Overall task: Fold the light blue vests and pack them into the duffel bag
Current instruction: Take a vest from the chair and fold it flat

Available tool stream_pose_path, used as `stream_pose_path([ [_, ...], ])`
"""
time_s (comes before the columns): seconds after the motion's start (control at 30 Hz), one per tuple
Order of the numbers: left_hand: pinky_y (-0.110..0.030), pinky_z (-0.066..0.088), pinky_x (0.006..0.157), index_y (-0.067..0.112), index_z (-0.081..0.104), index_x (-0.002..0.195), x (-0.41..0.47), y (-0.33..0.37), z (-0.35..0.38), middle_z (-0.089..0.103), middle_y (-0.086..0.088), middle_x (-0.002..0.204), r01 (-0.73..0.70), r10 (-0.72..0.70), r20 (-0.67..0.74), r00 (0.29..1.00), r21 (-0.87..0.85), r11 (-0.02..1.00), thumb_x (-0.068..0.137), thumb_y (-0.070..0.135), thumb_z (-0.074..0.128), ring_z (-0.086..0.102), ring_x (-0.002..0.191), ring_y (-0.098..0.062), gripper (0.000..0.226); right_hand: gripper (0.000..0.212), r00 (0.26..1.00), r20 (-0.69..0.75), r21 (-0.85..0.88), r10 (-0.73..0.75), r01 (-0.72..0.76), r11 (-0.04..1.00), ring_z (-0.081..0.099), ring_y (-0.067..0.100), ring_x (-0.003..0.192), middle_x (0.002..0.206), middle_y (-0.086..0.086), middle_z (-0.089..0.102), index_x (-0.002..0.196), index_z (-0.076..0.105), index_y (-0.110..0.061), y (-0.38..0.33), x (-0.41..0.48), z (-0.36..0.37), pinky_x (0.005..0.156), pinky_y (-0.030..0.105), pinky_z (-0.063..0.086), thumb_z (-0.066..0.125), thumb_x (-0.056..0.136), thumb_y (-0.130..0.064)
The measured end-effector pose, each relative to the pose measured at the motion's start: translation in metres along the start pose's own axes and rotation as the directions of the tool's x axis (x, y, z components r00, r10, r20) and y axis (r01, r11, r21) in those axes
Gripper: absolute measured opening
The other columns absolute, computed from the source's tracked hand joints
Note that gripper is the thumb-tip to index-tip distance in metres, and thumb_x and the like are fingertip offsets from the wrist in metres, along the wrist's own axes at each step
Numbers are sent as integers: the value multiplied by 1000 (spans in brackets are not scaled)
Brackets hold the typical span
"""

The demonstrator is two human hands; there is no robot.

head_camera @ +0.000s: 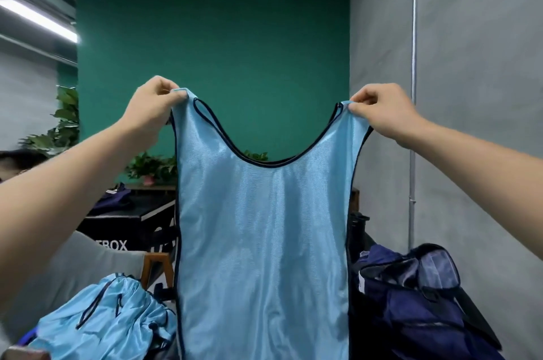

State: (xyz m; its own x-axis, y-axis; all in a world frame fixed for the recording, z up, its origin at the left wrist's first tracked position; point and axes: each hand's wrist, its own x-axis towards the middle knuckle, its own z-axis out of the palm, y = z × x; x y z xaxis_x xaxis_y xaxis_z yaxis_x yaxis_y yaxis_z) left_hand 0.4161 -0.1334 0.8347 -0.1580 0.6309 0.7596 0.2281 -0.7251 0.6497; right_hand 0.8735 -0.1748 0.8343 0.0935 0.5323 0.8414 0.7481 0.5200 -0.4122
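Now held aloft: left hand (152, 106) and right hand (379, 112) each pinch a strap of the light blue vest (264, 242).
Slippery fabric could slide free and fold crooked.

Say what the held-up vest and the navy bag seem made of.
The light blue vest: thin, glossy synthetic knit, probably polyester mesh, given its sheen and fine grid texture, with dark binding along the edges. The duffel bag: navy woven synthetic, perhaps nylon, softly creased with a dull sheen.
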Motion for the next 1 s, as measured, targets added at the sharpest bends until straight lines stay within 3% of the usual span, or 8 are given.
stream_pose_path([
  [0.07, -41, 45, 75, 30, 64, 85, -1, 9, -2, 66, -7, 98, -14, 14, -6, 1000, -26, 1000, 82, 37, 80, 58, 88, -23, 18, 5, 999, -27, -2, -33, 33, 999, 65, 10, 82, 88, -8, 74, 90, 78, -24, -8, 0, -2, 69, 22, 46, 77, 93, -28],
  [0.2, -43, 46, 79, 32, 65, 86, -1, 23, -10, 69, -9, 102, -34, 32, -29, 999, -51, 998, 86, 37, 79, 60, 89, -24, 15, 7, 992, -99, 39, -83, 87, 995, 55, 0, 66, 79, -9, 68, 93, 77, -21, -24, 2, -8, 56, 8, 38, 75, 97, -28],
  [0.33, -39, 49, 73, 30, 65, 90, -4, 32, -13, 69, -3, 97, -58, 55, -37, 998, -76, 995, 93, 31, 78, 62, 86, -25, 13, 9, 981, -163, 71, -103, 116, 991, 50, -1, 62, 76, -11, 64, 94, 77, -22, -31, 7, -10, 60, 17, 41, 73, 97, -29],
  [0.5, -42, 53, 76, 29, 67, 92, -8, 13, -12, 71, -1, 93, -32, 30, -29, 999, -67, 997, 94, 32, 80, 67, 85, -24, 13, 10, 986, -132, 107, -104, 118, 987, 51, 6, 66, 77, -7, 64, 97, 78, -24, -20, 10, 10, 63, 26, 43, 71, 97, -30],
  [0.67, -42, 52, 77, 33, 68, 87, -16, -52, 0, 72, -2, 93, 45, -44, -46, 998, 12, 999, 88, 36, 84, 67, 84, -23, 16, 9, 998, -30, 65, -50, 52, 997, 55, 10, 67, 77, -6, 68, 96, 79, -30, 21, 6, 62, 64, 31, 47, 72, 97, -35],
  [0.83, -31, 53, 70, 27, 67, 90, -23, -145, 21, 72, 0, 93, 125, -121, -48, 992, 106, 987, 94, 30, 82, 66, 78, -15, 16, 8, 996, 77, -8, 45, -45, 999, 61, 9, 73, 81, -8, 72, 94, 79, -30, 81, -1, 129, 71, 32, 52, 73, 96, -35],
  [0.9, -30, 50, 66, 23, 67, 95, -20, -183, 28, 69, 0, 89, 162, -156, -53, 986, 140, 977, 95, 31, 81, 61, 72, -12, 16, 6, 991, 108, -44, 83, -79, 996, 60, 5, 76, 83, -11, 69, 98, 77, -28, 104, -4, 157, 72, 29, 47, 73, 97, -32],
  [1.0, -35, 47, 73, 26, 67, 91, -11, -240, 38, 66, -4, 89, 213, -203, -69, 977, 189, 959, 92, 38, 80, 57, 76, -16, 18, 13, 978, 155, -101, 141, -126, 987, 61, 9, 79, 88, -6, 69, 108, 74, -23, 139, -7, 202, 69, 28, 44, 73, 98, -32],
])
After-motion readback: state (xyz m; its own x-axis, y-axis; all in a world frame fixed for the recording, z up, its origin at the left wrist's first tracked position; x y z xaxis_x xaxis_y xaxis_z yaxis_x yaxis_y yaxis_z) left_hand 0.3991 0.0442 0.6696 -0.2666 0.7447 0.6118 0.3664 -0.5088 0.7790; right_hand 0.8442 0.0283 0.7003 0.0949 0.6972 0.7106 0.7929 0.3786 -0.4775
